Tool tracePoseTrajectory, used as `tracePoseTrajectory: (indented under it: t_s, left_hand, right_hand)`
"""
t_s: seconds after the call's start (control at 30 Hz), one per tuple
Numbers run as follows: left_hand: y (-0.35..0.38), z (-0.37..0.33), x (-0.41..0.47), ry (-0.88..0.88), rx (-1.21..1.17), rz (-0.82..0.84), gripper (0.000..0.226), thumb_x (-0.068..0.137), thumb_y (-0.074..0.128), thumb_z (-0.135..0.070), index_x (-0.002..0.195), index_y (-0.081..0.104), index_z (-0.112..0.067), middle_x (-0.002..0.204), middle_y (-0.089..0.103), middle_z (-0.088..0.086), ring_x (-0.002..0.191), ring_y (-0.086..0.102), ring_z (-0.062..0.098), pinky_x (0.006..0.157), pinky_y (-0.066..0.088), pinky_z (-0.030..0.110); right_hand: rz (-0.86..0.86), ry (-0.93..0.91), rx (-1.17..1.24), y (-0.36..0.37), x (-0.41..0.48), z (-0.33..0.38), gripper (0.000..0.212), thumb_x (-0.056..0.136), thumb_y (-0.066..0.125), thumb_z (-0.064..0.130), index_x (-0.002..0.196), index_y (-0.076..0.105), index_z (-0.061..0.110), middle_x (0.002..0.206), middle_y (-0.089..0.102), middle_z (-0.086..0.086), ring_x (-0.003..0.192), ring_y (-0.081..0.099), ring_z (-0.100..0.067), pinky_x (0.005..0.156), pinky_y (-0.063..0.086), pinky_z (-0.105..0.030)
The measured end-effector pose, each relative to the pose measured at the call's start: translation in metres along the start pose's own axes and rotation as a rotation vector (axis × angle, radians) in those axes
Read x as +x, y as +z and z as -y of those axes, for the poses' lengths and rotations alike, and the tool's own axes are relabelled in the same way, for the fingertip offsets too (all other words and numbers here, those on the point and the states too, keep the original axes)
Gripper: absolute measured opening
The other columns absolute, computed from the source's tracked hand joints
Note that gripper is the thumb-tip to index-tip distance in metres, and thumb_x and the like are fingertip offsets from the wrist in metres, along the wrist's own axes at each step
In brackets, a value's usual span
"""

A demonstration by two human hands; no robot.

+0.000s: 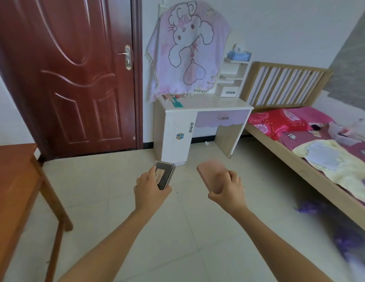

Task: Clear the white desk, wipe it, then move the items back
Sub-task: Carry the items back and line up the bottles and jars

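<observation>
The white desk with a lilac drawer stands against the far wall, a few steps ahead of me. At its back left corner lie several small pens or tubes and a teal strip. My left hand grips a dark flat case with a small label, held out over the floor. A flat pink box sits in my right hand. Both hands are at about the same height, well short of the desk.
A pink cartoon cloth hangs over the desk's mirror. Small white shelves with a blue tissue pack stand at the desk's right. A wooden bed with several items on it runs along the right. A brown table is at left, a dark red door behind.
</observation>
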State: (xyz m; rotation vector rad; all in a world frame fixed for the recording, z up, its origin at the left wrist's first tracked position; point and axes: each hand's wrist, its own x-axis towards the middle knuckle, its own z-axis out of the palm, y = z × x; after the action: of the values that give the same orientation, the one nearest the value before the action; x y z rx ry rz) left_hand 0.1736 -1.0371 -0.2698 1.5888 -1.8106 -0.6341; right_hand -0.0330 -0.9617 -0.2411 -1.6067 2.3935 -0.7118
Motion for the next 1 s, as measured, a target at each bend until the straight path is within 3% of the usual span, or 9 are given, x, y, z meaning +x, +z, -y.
tracePoseTrajectory:
  t_s: [0.3,0.57,0.77,1.0]
  left_hand:
    - [0.077,-0.059,0.028,0.039,0.019,0.028,0.066,0.07,0.063,-0.033,0.131,0.038,-0.021,0.108,0.057,0.008,0.099,0.049,0.029,0.078,0.041,0.033]
    - [0.125,-0.093,0.116,0.062,-0.092,-0.009,0.064,0.069,0.063,-0.031,0.128,0.039,-0.026,0.101,0.053,0.001,0.1,0.043,0.023,0.066,0.036,0.028]
    - [0.168,-0.122,0.199,0.059,-0.119,-0.031,0.061,0.07,0.064,-0.032,0.126,0.041,-0.022,0.109,0.055,0.002,0.107,0.04,0.024,0.072,0.044,0.034]
    - [0.24,-0.143,0.251,0.019,0.032,0.031,0.058,0.069,0.064,-0.038,0.12,0.045,-0.019,0.102,0.061,0.005,0.101,0.045,0.029,0.076,0.038,0.035]
  right_hand:
    - [-0.041,0.049,0.024,-0.02,0.042,-0.067,0.055,0.068,0.068,0.026,0.116,0.044,0.013,0.129,0.036,-0.008,0.114,0.034,-0.027,0.097,0.035,-0.038]
    - [-0.081,0.013,-0.087,-0.038,0.152,-0.097,0.053,0.069,0.069,0.03,0.113,0.045,0.012,0.131,0.036,-0.007,0.114,0.033,-0.026,0.09,0.03,-0.032]
    - [-0.13,0.03,-0.073,-0.046,0.239,-0.12,0.057,0.068,0.069,0.031,0.118,0.044,0.016,0.131,0.034,-0.006,0.116,0.031,-0.024,0.091,0.028,-0.032]
    - [0.012,0.06,-0.181,-0.02,0.291,-0.197,0.065,0.067,0.068,0.043,0.12,0.041,0.017,0.134,0.033,-0.005,0.115,0.033,-0.022,0.094,0.033,-0.031]
